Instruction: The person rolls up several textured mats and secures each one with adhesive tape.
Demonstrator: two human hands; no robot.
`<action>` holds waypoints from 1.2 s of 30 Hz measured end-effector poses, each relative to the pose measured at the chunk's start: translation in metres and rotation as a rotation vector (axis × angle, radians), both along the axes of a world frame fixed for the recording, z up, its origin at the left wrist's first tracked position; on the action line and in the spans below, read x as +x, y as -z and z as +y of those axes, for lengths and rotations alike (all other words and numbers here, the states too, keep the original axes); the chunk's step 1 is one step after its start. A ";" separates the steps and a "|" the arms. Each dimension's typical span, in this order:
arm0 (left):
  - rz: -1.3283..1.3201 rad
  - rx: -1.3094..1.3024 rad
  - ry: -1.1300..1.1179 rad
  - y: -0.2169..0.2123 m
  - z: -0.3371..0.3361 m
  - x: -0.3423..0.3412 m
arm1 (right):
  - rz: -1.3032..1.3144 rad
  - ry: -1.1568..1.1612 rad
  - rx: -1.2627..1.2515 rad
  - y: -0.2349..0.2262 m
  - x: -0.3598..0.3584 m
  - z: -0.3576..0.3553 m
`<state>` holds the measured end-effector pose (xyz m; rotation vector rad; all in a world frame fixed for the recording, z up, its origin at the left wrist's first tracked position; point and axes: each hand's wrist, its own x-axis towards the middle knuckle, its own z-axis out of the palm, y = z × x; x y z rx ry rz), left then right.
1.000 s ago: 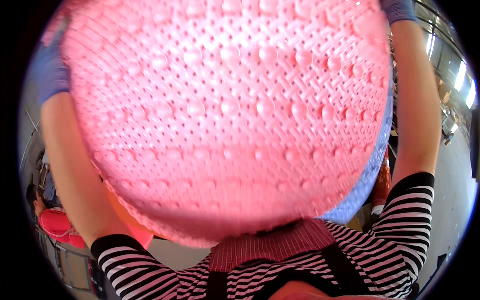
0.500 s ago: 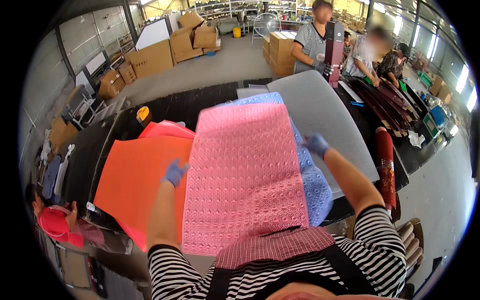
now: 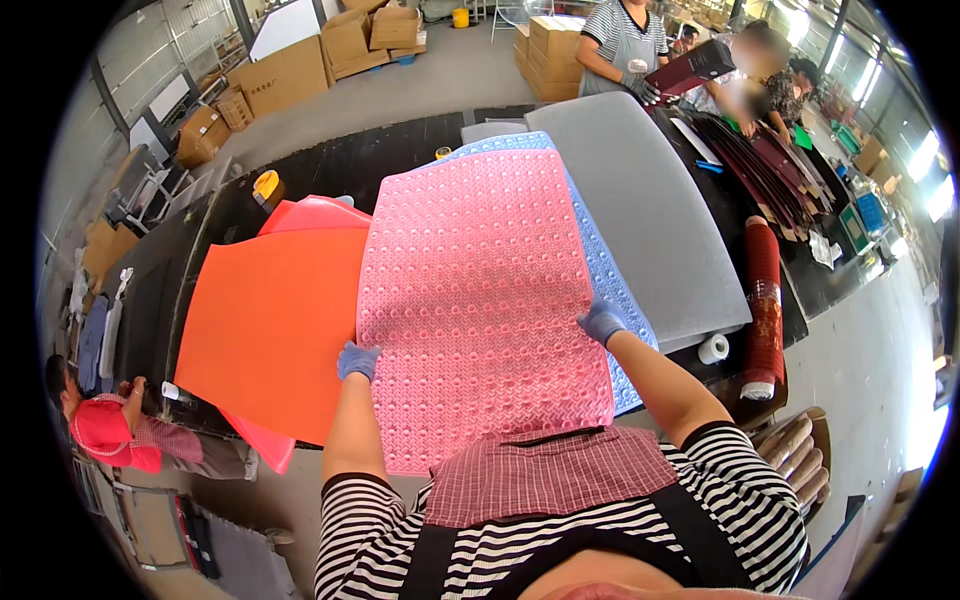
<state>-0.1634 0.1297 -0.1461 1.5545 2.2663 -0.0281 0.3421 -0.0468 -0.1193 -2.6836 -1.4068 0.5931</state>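
A pink bath mat (image 3: 470, 290) with rows of small round bumps lies before me, its near end hanging over the table edge against my apron. My left hand (image 3: 358, 361), in a blue glove, is closed on the mat's left edge. On the opposite edge, my right hand (image 3: 603, 321) in a matching glove grips it too, and the mat bends in a soft ridge between them. Beneath and to the right shows a blue bumpy mat (image 3: 606, 272), mostly covered. Smooth orange sheets (image 3: 270, 330) are spread at the left, beside my left hand.
A grey padded board (image 3: 650, 200) lies right of the mats. Farther right are a red roll (image 3: 763, 300) and a small white roll (image 3: 713, 349). Yellow tape (image 3: 267, 186) sits at the table's far left. Co-workers handle dark red box pieces (image 3: 760, 170) at the far right.
Both hands have come down onto the pink mat's side edges, the right one moving inward. The pink mat and the blue mat lie flatter. A co-worker's dark red box has tipped sideways.
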 end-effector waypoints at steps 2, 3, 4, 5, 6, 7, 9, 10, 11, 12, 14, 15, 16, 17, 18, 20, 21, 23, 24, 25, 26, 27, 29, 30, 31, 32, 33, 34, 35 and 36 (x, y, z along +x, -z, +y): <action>-0.093 0.028 0.032 0.014 0.022 -0.038 | 0.118 0.071 0.148 0.005 -0.003 0.009; -0.192 0.049 0.063 0.020 0.023 -0.057 | 0.130 0.053 0.144 0.002 -0.009 0.014; -0.291 0.118 0.067 0.027 0.021 -0.057 | 0.199 0.099 0.169 -0.001 -0.008 0.017; -0.296 0.114 0.067 0.029 0.021 -0.052 | 0.264 0.149 0.201 -0.005 -0.004 0.018; -0.420 0.192 0.103 0.030 0.020 -0.047 | 0.304 0.161 0.223 -0.015 -0.011 0.020; -0.541 0.273 0.136 0.030 0.018 -0.043 | 0.304 0.153 0.221 -0.008 -0.013 0.027; -0.584 0.323 0.251 0.007 0.028 0.011 | 0.324 0.297 0.202 0.013 0.011 0.025; -0.590 0.374 0.316 -0.005 0.028 0.024 | 0.303 0.160 0.128 0.013 0.005 0.028; -0.586 0.381 0.307 -0.019 0.030 0.034 | 0.305 0.149 0.130 0.009 0.000 0.032; -0.641 0.420 0.320 -0.038 0.034 0.044 | 0.313 0.042 0.340 0.001 -0.007 0.037; -0.655 0.567 0.420 -0.089 0.037 0.062 | 0.241 -0.102 0.576 -0.033 -0.020 0.050; -0.622 0.669 0.523 -0.122 0.039 0.079 | 0.183 -0.149 0.697 -0.046 -0.010 0.058; -0.653 0.688 0.538 -0.147 0.049 0.084 | 0.137 -0.207 0.814 -0.060 -0.005 0.070; -0.684 0.702 0.505 -0.167 0.053 0.072 | 0.084 -0.246 0.772 -0.096 -0.024 0.084; -0.723 0.718 0.481 -0.188 0.058 0.064 | 0.024 -0.285 0.733 -0.144 -0.039 0.096; -0.785 0.905 0.575 -0.251 0.066 0.099 | -0.119 -0.395 1.060 -0.186 -0.004 0.120; -0.733 1.068 0.657 -0.274 0.070 0.104 | -0.177 -0.329 0.943 -0.219 -0.001 0.127; -0.526 1.243 0.621 -0.290 0.100 0.102 | -0.121 -0.308 0.952 -0.268 0.011 0.137; -0.541 1.239 0.619 -0.295 0.108 0.112 | 0.157 -0.241 1.010 -0.264 0.050 0.145; -0.535 1.105 0.618 -0.300 0.114 0.117 | 0.528 -0.150 0.859 -0.261 0.081 0.153; -0.518 0.965 0.606 -0.297 0.118 0.114 | 0.329 -0.255 0.715 -0.248 0.094 0.148; -0.554 0.862 0.680 -0.282 0.117 0.098 | 0.112 -0.336 0.587 -0.230 0.093 0.138; -0.359 0.632 0.691 -0.215 0.110 0.059 | -0.169 -0.427 0.380 -0.185 0.099 0.116; -0.403 0.588 0.695 -0.181 0.099 0.059 | -0.122 -0.356 0.273 -0.144 0.110 0.098; -0.307 0.466 0.727 -0.131 0.096 0.038 | -0.046 -0.287 0.164 -0.100 0.111 0.088; -0.228 0.339 0.784 -0.090 0.091 0.041 | 0.014 -0.197 0.055 -0.054 0.124 0.071; -0.194 0.375 0.695 -0.026 0.094 0.011 | -0.002 -0.224 0.005 -0.002 0.134 0.072; -0.126 0.175 0.682 0.021 0.088 -0.012 | 0.240 -0.257 -0.018 0.028 0.130 0.076; -0.055 -0.042 0.647 0.047 0.077 -0.035 | 0.497 -0.189 0.132 0.033 0.104 0.089; -0.070 -0.051 0.692 0.047 0.087 -0.009 | 0.713 -0.064 0.298 0.032 0.107 0.076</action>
